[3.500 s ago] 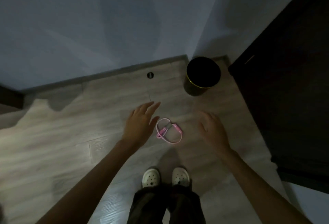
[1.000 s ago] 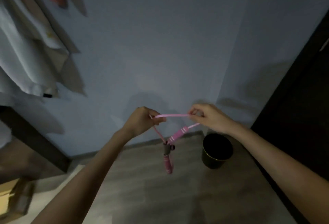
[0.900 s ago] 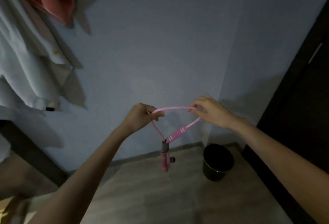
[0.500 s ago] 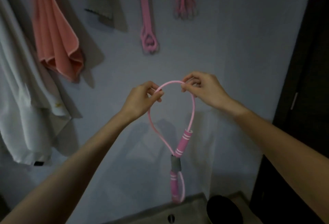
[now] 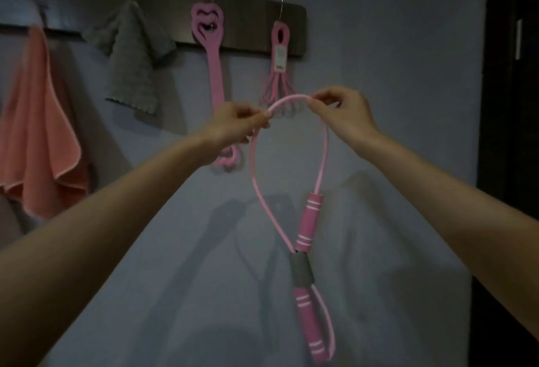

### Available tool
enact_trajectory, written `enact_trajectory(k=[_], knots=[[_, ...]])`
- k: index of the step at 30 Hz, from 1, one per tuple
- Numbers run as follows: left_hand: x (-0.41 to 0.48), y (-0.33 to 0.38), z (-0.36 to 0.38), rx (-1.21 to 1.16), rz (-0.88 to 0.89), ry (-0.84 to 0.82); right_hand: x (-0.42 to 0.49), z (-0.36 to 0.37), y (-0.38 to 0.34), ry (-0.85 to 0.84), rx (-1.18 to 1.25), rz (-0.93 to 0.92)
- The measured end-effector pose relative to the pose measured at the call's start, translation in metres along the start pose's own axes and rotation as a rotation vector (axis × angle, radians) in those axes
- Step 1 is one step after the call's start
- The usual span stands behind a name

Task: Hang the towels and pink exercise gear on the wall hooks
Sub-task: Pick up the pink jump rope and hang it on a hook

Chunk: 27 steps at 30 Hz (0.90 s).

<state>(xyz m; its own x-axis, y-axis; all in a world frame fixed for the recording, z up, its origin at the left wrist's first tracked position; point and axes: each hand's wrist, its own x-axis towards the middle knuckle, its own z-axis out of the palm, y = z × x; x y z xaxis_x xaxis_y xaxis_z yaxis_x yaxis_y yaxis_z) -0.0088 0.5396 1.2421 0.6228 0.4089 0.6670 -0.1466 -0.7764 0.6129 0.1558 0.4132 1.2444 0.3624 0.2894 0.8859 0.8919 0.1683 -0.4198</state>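
We are holding the pink rubber figure-eight exercise tube (image 5: 309, 222) up in front of the pale blue-grey wall (image 5: 393, 46), both arms stretched forward. Our left hand (image 5: 236, 124) is pinching the top of the upper loop between thumb and fingertips, and our right hand (image 5: 341, 116) is pinching the same loop a little further along, so the hands are staying near each other but apart, with a short arch of tube standing between them. Below our hands the loop is hanging down and narrowing to a grey sleeve (image 5: 302, 270) at the crossing. Of the striped pink foam grips, one is sitting above the sleeve and the lower one (image 5: 308, 323) is dangling beneath it beside a smaller loop.

Above our hands a dark wooden hook rail (image 5: 248, 14) is running across the wall. A flat pink resistance band (image 5: 216, 75) is hanging from one metal hook, its lower end passing behind our left hand. A bundle of thin pink bands with a paper label (image 5: 280, 54) is hanging from the hook nearest the rail's right end, just above the arch we are holding. To the left, a grey towel (image 5: 134, 57) is hanging from another hook, and a salmon-pink towel (image 5: 32, 121) is draping at the far left. A dark door (image 5: 513, 104) is standing at the right edge.
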Motion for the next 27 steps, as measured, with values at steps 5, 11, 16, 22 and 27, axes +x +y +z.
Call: enact_trajectory(k=[5, 11, 16, 22, 27], knots=[[0.078, 0.008, -0.007, 0.073, -0.005, 0.069, 0.071, 0.011, 0.024, 0.027, 0.083, -0.005], [0.153, 0.001, -0.014, 0.020, -0.003, 0.144, 0.148, 0.032, 0.048, 0.034, 0.125, -0.074], [0.203, -0.013, -0.020, 0.022, 0.072, 0.204, 0.193, 0.055, 0.067, 0.047, 0.165, -0.099], [0.254, -0.040, -0.026, -0.034, 0.129, 0.226, 0.232, 0.084, 0.089, 0.064, 0.194, -0.093], [0.286, -0.069, -0.026, -0.030, 0.191, 0.226, 0.250, 0.109, 0.110, 0.108, 0.186, -0.102]])
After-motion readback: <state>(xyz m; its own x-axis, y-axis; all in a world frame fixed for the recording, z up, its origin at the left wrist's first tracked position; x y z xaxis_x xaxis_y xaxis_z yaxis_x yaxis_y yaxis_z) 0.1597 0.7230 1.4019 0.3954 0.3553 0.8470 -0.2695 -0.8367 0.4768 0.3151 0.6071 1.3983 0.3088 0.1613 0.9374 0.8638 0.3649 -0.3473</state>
